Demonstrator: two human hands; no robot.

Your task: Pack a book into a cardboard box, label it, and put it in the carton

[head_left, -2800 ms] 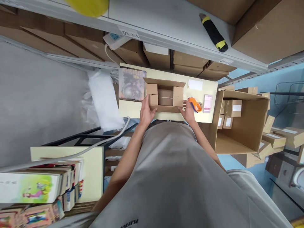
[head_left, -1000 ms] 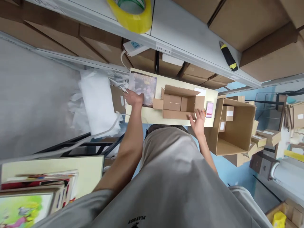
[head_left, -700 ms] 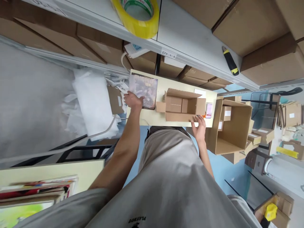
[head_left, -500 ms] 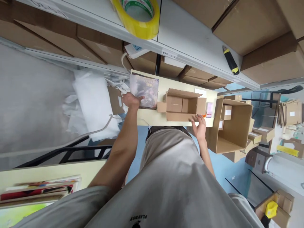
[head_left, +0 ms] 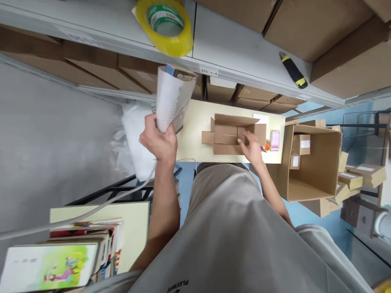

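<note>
My left hand point(head_left: 161, 139) is closed round the lower end of a book point(head_left: 172, 95), lifted above the table and bent, with its pale page side towards me. An open cardboard box point(head_left: 227, 149) stands on the cream table point(head_left: 195, 152), its flaps spread. Over the right end of this box is my right hand point(head_left: 253, 149), fingers apart and reaching inside the rim. Whether the fingertips touch the cardboard I cannot tell. Just right of that hand lie a small orange and blue item point(head_left: 266, 145) and a pink card-like thing point(head_left: 275, 140).
A roll of yellow tape point(head_left: 185, 42) and a black-and-yellow utility knife point(head_left: 293, 71) lie on the shelf above the table. At right stands a large open carton point(head_left: 314, 189) with small boxes inside. Stacked books point(head_left: 70, 264) sit at lower left. White foam wrap point(head_left: 137, 140) hangs beyond the table's left end.
My left hand has picked the book up off the table and raised it, bending it. The right hand has moved from the box's front right corner to over its inside.
</note>
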